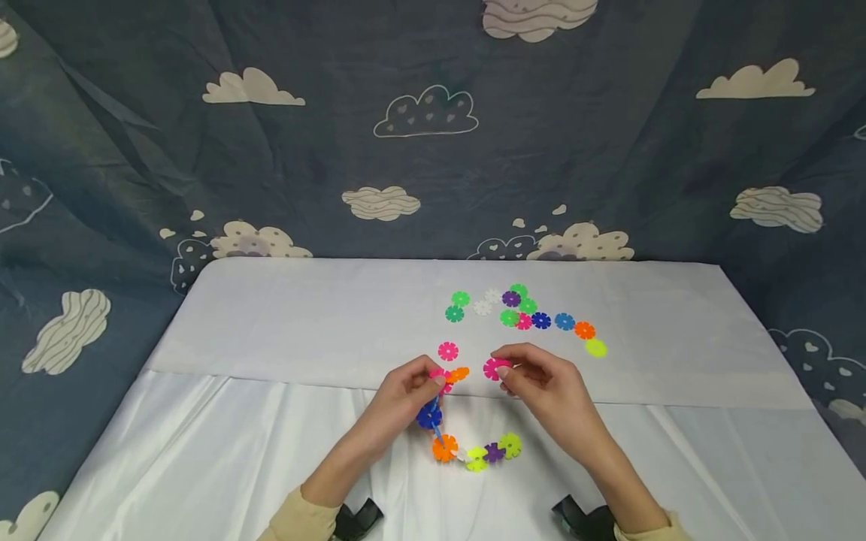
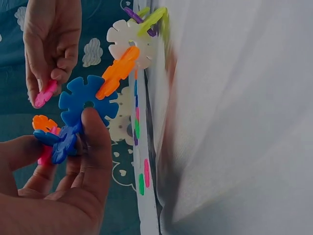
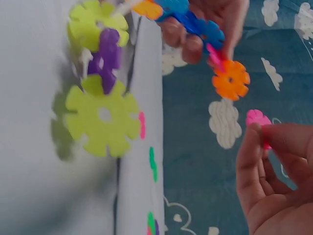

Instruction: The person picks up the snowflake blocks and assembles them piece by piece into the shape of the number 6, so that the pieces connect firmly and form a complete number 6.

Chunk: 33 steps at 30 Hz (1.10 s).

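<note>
A: Where did the chain sit?

B: Lower middle of the head view. It curved down from the left hand, then swung right to end in a yellow disc. Whether that lower stretch touched the bench, I couldn't tell.

A: And how was the left hand placed?

B: Its thumb and fingers pinched the chain near the upper end, with an orange disc poking out toward the right.

A: The other one?

B: The right hand, just right of centre, pinched a single pink disc between thumb and fingers. That disc was apart from the chain, so it wasn't joined yet.

A: How far along would you have called it?

B: Partly done, I'd judge. Orange, pink, blue, white, yellow and purple pieces were already linked in one string, but its two ends stood apart.

A: What was left?

B: The pink piece in hand, for one. Beyond it, loose discs lay scattered right of centre on the bench, with another pink one nearer the hands. Whether all were meant for the string, the views didn't show.
</note>
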Available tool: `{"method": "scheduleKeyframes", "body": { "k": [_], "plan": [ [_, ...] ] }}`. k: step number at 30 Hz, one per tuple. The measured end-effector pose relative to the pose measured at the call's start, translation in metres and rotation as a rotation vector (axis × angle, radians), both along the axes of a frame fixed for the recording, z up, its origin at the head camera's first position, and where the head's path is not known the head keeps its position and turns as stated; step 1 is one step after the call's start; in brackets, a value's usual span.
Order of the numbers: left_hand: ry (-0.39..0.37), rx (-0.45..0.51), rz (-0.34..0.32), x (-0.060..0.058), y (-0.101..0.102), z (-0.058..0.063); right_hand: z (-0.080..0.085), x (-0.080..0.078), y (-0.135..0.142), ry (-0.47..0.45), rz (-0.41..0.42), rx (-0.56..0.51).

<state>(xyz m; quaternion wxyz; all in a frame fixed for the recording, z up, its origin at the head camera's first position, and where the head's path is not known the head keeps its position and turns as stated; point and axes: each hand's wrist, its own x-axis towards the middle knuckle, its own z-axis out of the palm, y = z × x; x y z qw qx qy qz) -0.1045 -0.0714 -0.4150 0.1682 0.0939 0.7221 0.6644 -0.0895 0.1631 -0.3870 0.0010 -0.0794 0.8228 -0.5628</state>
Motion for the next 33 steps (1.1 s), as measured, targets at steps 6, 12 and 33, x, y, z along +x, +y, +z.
{"method": "scheduleKeyframes", "body": {
  "k": [6, 12, 33],
  "plan": [
    [0.046, 0.040, -0.022, 0.001, 0.000, 0.001, -0.006, 0.001, -0.011, 0.025, -0.020, -0.050],
    [0.063, 0.032, -0.038, 0.002, 0.000, 0.003, -0.011, 0.004, -0.019, 0.018, -0.029, -0.124],
    [0.161, -0.023, 0.000, 0.003, 0.004, 0.002, -0.018, 0.006, -0.028, 0.094, -0.028, -0.156]
  ]
}}
